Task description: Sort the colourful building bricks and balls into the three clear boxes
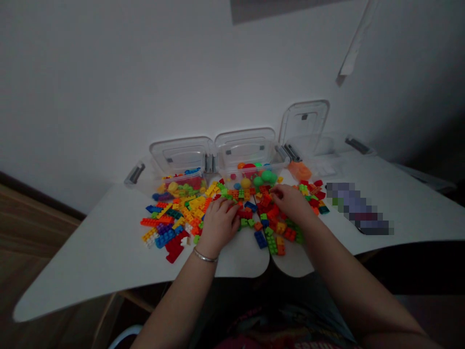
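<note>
Head view: toy bricks (250, 207) of many colours lie in a loose spread on a white table (98, 237), mostly in front of clear bins. Left hand (220, 223), silver bracelet (206, 257) at wrist, palm down over bricks near mid-spread; fingers curled, undersides hidden, cannot tell whether anything is gripped. Right hand (291, 202) reaches in from the right, thumb and fingertips close together beside red and orange bricks; cannot tell if one is pinched. Left bin (135, 173) contains mixed coloured pieces; middle bin (222, 167), balls (269, 176), several green. Pixelated item (354, 206) right of the spread.
</note>
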Demonstrator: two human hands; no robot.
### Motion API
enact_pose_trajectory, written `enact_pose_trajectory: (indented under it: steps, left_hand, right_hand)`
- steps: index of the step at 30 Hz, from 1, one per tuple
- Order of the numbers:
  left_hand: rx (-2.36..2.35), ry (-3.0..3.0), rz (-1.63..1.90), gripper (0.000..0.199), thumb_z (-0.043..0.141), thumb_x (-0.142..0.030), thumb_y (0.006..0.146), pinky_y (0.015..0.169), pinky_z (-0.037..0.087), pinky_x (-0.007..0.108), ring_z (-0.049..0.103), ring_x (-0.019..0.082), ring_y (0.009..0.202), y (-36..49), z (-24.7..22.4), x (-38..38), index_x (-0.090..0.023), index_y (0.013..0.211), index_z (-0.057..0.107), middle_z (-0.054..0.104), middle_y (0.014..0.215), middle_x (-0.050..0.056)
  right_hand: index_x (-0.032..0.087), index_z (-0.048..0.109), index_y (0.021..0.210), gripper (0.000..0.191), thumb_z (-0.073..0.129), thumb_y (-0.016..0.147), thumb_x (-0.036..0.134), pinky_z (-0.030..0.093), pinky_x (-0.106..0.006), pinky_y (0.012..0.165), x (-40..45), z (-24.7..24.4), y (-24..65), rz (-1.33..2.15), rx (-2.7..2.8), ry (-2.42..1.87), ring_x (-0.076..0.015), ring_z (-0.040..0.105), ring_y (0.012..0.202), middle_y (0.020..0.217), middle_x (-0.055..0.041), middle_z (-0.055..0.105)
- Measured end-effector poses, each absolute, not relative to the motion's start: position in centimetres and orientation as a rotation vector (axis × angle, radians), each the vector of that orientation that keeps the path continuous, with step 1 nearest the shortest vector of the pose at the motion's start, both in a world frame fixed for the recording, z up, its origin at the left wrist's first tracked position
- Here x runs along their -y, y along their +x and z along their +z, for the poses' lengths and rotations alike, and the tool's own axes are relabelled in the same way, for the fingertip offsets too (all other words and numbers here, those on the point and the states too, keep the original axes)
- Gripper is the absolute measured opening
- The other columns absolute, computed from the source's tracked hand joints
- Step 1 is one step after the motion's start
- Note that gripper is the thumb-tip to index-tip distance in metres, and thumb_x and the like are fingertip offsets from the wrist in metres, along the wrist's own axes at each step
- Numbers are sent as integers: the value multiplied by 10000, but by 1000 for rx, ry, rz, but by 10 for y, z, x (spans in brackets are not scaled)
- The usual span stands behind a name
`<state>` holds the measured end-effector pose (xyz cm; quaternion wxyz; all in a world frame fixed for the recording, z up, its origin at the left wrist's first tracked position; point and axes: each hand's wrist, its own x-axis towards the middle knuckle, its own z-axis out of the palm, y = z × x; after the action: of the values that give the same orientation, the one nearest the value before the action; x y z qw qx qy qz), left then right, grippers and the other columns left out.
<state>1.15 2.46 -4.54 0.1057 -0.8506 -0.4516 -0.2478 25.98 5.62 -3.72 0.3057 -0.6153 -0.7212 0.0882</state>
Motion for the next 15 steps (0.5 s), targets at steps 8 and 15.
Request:
enact_pose_trajectory:
  steps: [8,15]
  left_hand:
    - [1372,-2461,-708,264,590,-238,843,972,467,517,544,307,1109,11,-45,-24,-206,1086,688,689,1106,78]
    - [1225,-2551,-683,343,554,-271,900,1068,394,549,509,303,1205,13,-41,-20,-233,1231,633,645,1269,64]
  right_hand:
    - [213,674,1030,224,540,851,206,526,-336,781,-57,-35,253,315,1895,-1491,-191,667,851,1033,-78,713]
    - [197,698,989,200,584,845,277,520,-367,766,-45,-26,275,154,2029,-1699,-243,671,867,983,-102,723]
